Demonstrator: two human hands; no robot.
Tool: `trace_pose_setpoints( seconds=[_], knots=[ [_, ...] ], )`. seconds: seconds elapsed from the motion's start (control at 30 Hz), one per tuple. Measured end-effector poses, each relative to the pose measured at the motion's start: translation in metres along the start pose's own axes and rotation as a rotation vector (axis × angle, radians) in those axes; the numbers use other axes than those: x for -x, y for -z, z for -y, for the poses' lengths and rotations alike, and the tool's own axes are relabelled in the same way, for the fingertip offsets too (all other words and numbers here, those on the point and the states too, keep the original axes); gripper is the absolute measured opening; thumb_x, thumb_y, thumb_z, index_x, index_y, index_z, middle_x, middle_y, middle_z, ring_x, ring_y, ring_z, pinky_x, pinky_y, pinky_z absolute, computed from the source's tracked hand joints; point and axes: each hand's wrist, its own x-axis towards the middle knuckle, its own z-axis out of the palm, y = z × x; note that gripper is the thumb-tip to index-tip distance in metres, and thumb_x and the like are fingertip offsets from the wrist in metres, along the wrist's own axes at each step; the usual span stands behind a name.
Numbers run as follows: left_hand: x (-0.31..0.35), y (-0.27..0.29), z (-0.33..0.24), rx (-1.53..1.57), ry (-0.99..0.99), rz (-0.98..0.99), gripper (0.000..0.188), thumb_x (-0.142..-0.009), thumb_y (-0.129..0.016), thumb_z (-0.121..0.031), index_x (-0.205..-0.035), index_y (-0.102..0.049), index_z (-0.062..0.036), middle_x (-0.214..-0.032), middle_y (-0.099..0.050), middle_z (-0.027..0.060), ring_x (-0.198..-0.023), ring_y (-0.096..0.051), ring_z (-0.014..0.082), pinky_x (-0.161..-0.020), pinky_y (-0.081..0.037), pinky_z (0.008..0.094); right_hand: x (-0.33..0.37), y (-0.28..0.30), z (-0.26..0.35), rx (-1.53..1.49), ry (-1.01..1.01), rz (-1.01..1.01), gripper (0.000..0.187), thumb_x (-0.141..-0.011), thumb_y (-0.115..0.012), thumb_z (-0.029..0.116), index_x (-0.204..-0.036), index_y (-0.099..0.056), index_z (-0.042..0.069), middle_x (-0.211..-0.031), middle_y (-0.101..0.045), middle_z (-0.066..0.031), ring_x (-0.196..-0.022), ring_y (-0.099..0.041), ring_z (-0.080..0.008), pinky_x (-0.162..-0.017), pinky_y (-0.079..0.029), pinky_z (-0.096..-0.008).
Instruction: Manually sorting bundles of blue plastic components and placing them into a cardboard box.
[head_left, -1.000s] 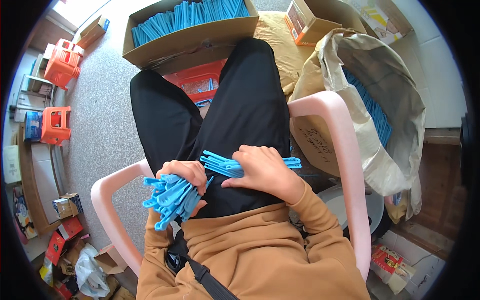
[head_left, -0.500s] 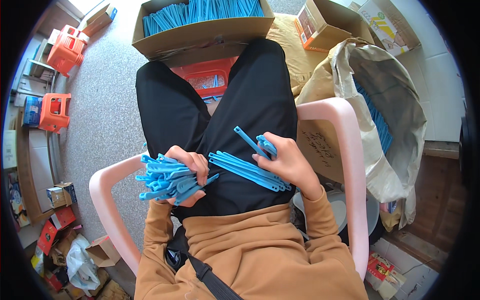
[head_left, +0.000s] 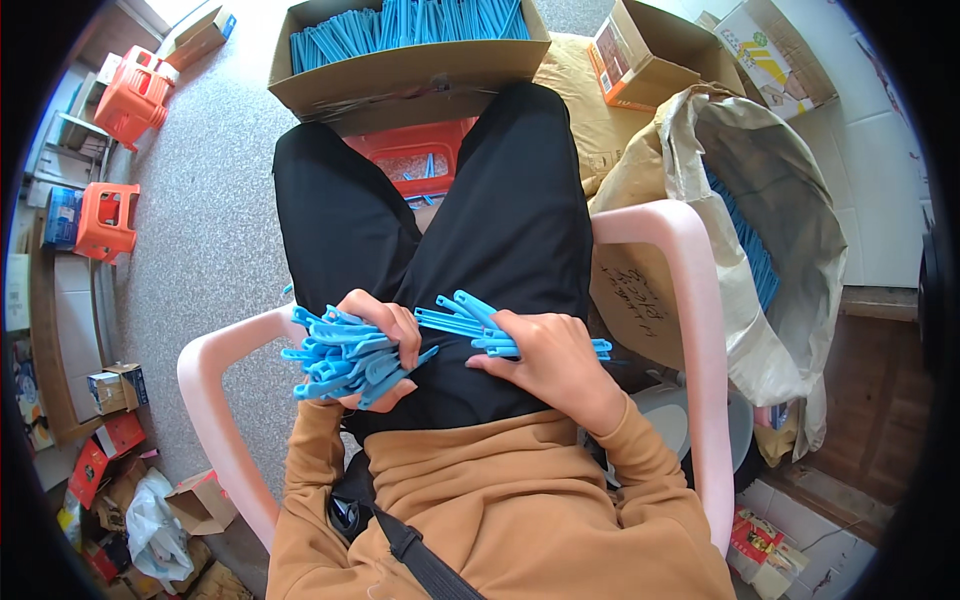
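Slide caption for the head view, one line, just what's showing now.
Left hand gripping a bundle of blue plastic strips, right hand on more strips over black trousers.

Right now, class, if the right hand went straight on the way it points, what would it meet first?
Past the blue strips at its fingers, the right hand would probably meet the black trousers first; its height above them is unclear, so it might skim over.
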Motion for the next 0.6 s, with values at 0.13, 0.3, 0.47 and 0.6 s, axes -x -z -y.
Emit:
trace_pose_setpoints(
  seconds=[0.13, 0.3, 0.47, 0.6],
  knots=[
    [0.0, 0.001, 0.0, 0.02, 0.006, 0.0, 0.045, -0.065, -0.069, -0.002, -0.096, -0.038, -0.0118, -0.072, -0.053, 0.0029, -0.064, -0.053, 0.0143, -0.064, -0.038, 0.0278, -0.002, -0.007, -0.004, -0.065, 0.067, -0.087, 0.028, -0.069, -0.071, 0.021, -0.079, -0.055, 0.002, -0.078, -0.055, -0.0112, -0.065, -0.057, -0.029, -0.055, -0.044, -0.0377],
    [0.0, 0.002, -0.001, 0.045, 0.013, -0.005, 0.046, -0.062, -0.069, 0.0, -0.096, -0.039, -0.0108, -0.073, -0.055, 0.0044, -0.066, -0.054, 0.0155, -0.064, -0.039, 0.0284, -0.001, -0.013, -0.006, -0.093, 0.091, -0.039, 0.026, -0.07, -0.07, 0.014, -0.086, -0.055, 0.001, -0.084, -0.053, -0.0123, -0.07, -0.056, -0.0323, -0.06, -0.045, -0.0379],
    [0.001, 0.001, 0.001, 0.099, 0.003, -0.03, 0.048, -0.057, -0.07, 0.006, -0.095, -0.045, -0.0068, -0.075, -0.057, 0.0073, -0.069, -0.056, 0.0147, -0.062, -0.043, 0.0245, -0.002, -0.013, -0.005, -0.114, 0.042, -0.028, 0.031, -0.07, -0.07, 0.014, -0.094, -0.054, 0.001, -0.086, -0.054, -0.0133, -0.072, -0.056, -0.0333, -0.061, -0.045, -0.0381],
    [0.003, 0.001, 0.001, 0.153, 0.021, -0.036, 0.048, -0.056, -0.071, 0.007, -0.095, -0.046, -0.0067, -0.075, -0.058, 0.0074, -0.07, -0.056, 0.0147, -0.063, -0.043, 0.0241, -0.001, -0.013, -0.002, -0.093, 0.021, -0.01, 0.035, -0.072, -0.069, 0.015, -0.099, -0.052, 0.001, -0.086, -0.053, -0.0141, -0.072, -0.056, -0.0337, -0.061, -0.045, -0.0383]
  ],
)
